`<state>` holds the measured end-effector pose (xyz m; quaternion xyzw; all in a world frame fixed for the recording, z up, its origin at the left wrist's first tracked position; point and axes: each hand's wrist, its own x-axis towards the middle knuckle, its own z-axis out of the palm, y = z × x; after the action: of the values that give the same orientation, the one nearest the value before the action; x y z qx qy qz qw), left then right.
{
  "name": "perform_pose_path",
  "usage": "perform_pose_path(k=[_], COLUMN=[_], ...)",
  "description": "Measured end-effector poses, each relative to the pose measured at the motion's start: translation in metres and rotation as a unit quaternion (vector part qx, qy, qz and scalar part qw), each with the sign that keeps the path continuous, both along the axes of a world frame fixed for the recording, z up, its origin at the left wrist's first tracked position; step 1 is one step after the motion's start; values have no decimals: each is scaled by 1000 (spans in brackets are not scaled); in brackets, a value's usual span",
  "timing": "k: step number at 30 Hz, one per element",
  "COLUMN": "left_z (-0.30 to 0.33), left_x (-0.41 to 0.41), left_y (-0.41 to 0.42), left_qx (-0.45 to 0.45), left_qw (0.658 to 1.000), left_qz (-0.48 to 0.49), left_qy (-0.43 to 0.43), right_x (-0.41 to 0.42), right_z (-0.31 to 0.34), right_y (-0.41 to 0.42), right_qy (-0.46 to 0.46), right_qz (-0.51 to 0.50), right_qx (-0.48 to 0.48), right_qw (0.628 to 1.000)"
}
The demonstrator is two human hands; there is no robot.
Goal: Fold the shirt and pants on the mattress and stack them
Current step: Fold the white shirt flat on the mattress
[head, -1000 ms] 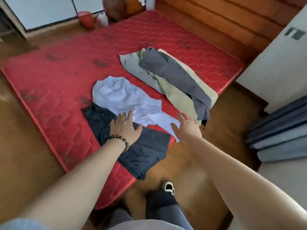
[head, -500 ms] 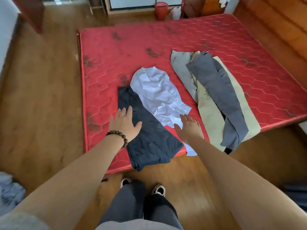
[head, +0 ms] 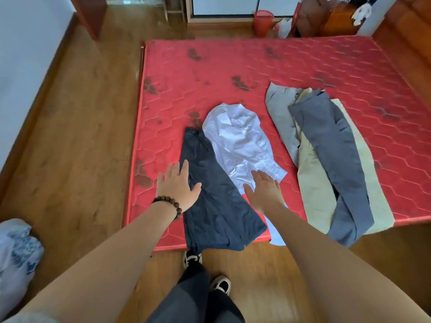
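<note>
Left hand (head: 176, 187): fingers straight and spread, palm down, at the left edge of the dark pants (head: 217, 199); bead bracelet (head: 168, 204) on the wrist.
Right hand (head: 264, 188): fingers straight, flat over the lower end of the white shirt (head: 240, 141); holds nothing.
Dark pants: lying lengthwise near the front edge of the red mattress (head: 233, 64), lower end hanging over that edge.
White shirt: crumpled, just right of the pants, partly overlapping them.
Grey trousers (head: 331, 145): draped over beige cloth (head: 312, 183) and pale grey cloth (head: 277, 113), right part of the mattress.
Red bin (head: 263, 22): on the wooden floor (head: 77, 127) beyond the mattress.
</note>
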<state>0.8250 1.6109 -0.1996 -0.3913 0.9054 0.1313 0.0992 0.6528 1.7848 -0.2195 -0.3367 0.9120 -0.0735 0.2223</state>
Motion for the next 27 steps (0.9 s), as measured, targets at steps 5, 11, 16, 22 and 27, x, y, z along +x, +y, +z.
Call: perform_pose_path(k=[5,11,16,22,27], left_z=[-18,-39,-62,-99,-146], left_x=[-26,-72,-117,-188,-255], left_y=[-27,-62,-91,-113,-115], left_qx=[11,40,48,46,42], left_qw=[1000,999,999,999,998], left_qz=[3,-9,-13,6,36], left_qy=[7,11,2,-9,-19], right_x=[-23,-58,-103,-182,-258], right_z=[-13,-30,-50,-79,-125], right_y=[-26,-64,-91,-120,-143], right_qy=[-2,-6,-7,-8,-26], right_qz=[-2,-10,-8,10,25], right_qx=[22,55,64,58,34], right_qw=[1000,998,998,998,999])
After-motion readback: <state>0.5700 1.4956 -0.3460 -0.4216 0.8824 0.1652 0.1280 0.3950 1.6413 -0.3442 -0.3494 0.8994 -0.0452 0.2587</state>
